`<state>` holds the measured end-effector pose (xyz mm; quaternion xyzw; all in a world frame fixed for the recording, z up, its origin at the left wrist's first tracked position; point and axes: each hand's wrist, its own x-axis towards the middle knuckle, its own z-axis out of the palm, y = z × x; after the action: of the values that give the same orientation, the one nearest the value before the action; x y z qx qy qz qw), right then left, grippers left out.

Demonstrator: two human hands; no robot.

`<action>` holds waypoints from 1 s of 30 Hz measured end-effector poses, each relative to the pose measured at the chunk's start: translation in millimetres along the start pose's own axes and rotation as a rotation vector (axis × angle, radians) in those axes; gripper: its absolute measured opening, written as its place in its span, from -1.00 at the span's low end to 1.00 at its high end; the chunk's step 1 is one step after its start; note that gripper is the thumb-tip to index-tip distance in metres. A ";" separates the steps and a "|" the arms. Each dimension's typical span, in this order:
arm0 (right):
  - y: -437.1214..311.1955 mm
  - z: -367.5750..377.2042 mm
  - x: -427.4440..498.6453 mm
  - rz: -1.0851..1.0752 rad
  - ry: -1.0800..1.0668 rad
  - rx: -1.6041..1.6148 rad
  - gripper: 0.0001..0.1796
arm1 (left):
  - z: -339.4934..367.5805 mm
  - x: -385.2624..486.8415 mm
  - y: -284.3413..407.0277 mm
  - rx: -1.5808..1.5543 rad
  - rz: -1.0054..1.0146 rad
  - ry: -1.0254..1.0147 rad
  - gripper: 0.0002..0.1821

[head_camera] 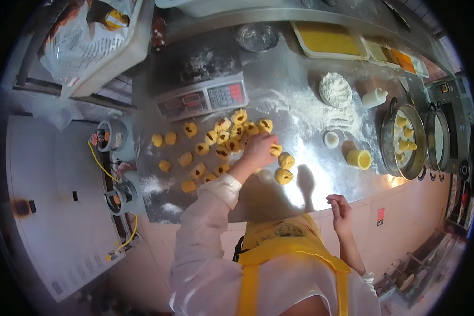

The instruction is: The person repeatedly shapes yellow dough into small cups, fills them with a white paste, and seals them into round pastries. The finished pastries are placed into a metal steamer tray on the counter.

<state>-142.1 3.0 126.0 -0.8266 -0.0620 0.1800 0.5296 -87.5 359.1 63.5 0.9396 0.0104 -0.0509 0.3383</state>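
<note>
My left hand (260, 151) reaches over the steel worktable, its fingers closed on a yellow dough ball (275, 149). Just to its right, two filled dough balls (285, 168) sit one below the other. Left of the hand, several yellow dough balls with dark filling (222, 137) lie in a loose cluster, and plainer dough pieces (170, 138) are spread farther left. My right hand (340, 209) hangs in front of the table's near edge with fingers slightly curled, holding nothing visible.
A digital scale (205, 98) stands at the back left. Flour in a round container (335, 90), a white squeeze bottle (374, 98), a yellow cup (358, 159) and a small white cup (331, 139) stand at right. Beyond them, a steel pan (387, 146) holds yellow shaped pieces. Trays (331, 55) line the back.
</note>
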 end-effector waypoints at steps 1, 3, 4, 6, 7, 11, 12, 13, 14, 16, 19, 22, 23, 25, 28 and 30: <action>2.1 -0.9 -3.4 0.049 0.050 0.067 -0.86 | -17.3 4.8 -4.9 -0.197 -0.091 0.007 -0.63; 4.6 -1.8 -8.4 0.035 0.089 0.042 -0.86 | -68.9 32.8 -33.0 -0.550 -0.077 0.185 -0.48; 4.4 -1.3 -10.9 0.022 0.099 0.091 -0.86 | -95.6 49.6 -50.0 -0.538 0.048 0.399 -0.47; 2.1 2.2 -15.1 0.024 0.078 0.002 -0.84 | -143.1 77.9 -88.9 -0.262 0.030 0.753 -0.50; 0.2 4.8 -15.8 0.020 0.065 0.018 -0.84 | -160.7 88.4 -108.5 -0.385 -0.013 0.787 -0.55; -11.0 20.6 -16.3 0.086 0.053 -0.005 -0.83 | -202.3 101.4 -171.7 -0.331 -0.364 0.715 -0.52; -13.7 24.6 -13.7 0.068 0.065 -0.040 -0.83 | -204.5 99.7 -179.0 -0.253 -0.326 0.716 -0.50; -16.5 27.5 -10.0 0.070 0.060 -0.043 -0.83 | -207.4 94.9 -184.4 -0.189 -0.362 0.676 -0.49; -19.3 30.0 -6.7 0.076 0.051 -0.049 -0.84 | -210.2 90.2 -187.2 -0.125 -0.446 0.642 -0.48; -24.1 33.0 1.9 0.074 0.044 -0.036 -0.84 | -222.9 79.8 -191.1 -0.069 -0.342 0.711 -0.48; -30.5 36.0 16.6 0.051 0.084 0.010 -0.84 | -262.2 64.2 -203.7 -0.075 -0.402 0.886 -0.57; -35.6 40.4 27.1 0.057 0.077 -0.022 -0.83 | -300.7 34.8 -225.5 0.364 -0.108 1.031 -0.62; -37.0 42.6 29.0 0.049 0.049 -0.033 -0.83 | -309.1 29.2 -232.0 0.454 -0.070 1.102 -0.63; -39.1 47.0 31.3 0.022 -0.002 -0.024 -0.83 | -312.2 24.7 -241.6 0.407 -0.098 1.089 -0.63; -40.0 50.9 32.4 0.014 -0.069 -0.053 -0.84 | -305.7 28.9 -250.3 0.301 -0.190 1.021 -0.62; -39.2 50.5 32.3 0.033 -0.060 -0.025 -0.84 | -298.2 35.4 -253.6 0.108 -0.259 0.966 -0.62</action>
<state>-127.1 72.5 134.8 -0.8283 -0.0667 0.2125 0.5141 -39.6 743.9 127.4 0.8630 0.2795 0.3479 0.2366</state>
